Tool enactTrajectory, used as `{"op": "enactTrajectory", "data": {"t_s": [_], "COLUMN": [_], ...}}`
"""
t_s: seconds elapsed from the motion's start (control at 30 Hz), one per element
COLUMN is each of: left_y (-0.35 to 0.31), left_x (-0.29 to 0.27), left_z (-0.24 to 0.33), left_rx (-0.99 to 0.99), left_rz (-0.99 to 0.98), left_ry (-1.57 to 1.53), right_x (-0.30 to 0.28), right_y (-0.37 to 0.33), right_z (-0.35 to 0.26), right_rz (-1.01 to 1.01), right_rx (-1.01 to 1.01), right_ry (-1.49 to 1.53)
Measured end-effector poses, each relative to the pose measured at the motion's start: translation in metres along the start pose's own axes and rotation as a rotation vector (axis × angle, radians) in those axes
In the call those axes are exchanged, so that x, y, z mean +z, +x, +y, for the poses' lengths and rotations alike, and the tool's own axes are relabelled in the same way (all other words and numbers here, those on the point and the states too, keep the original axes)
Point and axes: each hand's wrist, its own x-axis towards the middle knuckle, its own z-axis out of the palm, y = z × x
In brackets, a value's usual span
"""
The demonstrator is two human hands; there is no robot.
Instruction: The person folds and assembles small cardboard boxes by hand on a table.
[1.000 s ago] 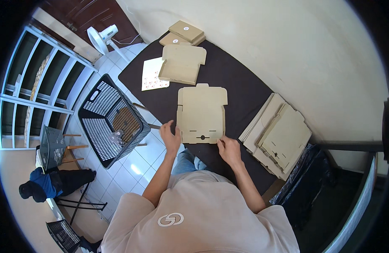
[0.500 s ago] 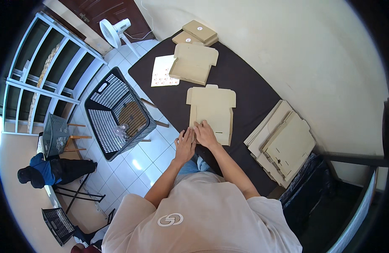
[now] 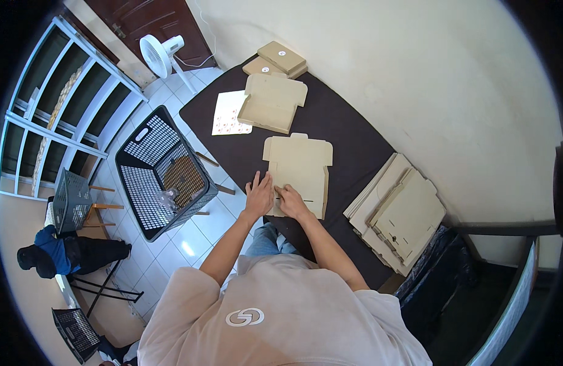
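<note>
A flat, unfolded brown cardboard box blank (image 3: 301,169) lies on the dark table (image 3: 348,131) in front of me. My left hand (image 3: 259,194) rests with spread fingers on the blank's near left edge. Right beside it, my right hand (image 3: 290,201) presses its fingers on the blank's near flap. The two hands almost touch. Neither hand lifts the cardboard off the table.
A stack of flat blanks (image 3: 398,213) lies at the table's right end. Another flat blank (image 3: 272,102), a white sheet (image 3: 229,114) and two folded boxes (image 3: 276,60) sit at the far end. A black plastic basket (image 3: 162,174) stands on the floor to the left, with a fan (image 3: 161,50) beyond.
My hands, a second ago apart at the blank's near corners, have come together at its near left edge. The view has shifted slightly.
</note>
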Motion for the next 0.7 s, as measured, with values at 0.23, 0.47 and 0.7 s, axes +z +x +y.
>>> {"op": "enactTrajectory", "data": {"t_s": [0.23, 0.47, 0.7], "left_y": [-0.044, 0.013, 0.073], "left_x": [-0.028, -0.043, 0.004], "left_z": [0.048, 0.078, 0.010], "left_rx": [-0.089, -0.261, -0.971], "left_rz": [-0.144, -0.088, 0.001], "left_ry": [-0.137, -0.993, -1.333], "right_x": [0.000, -0.052, -0.105], "right_y": [0.005, 0.012, 0.022], "right_z": [0.032, 0.060, 0.041], "right_rz": [0.007, 0.342, 0.566], "right_rx": [0.289, 0.507, 0.917], "right_ry": [0.343, 0.730, 0.905]}}
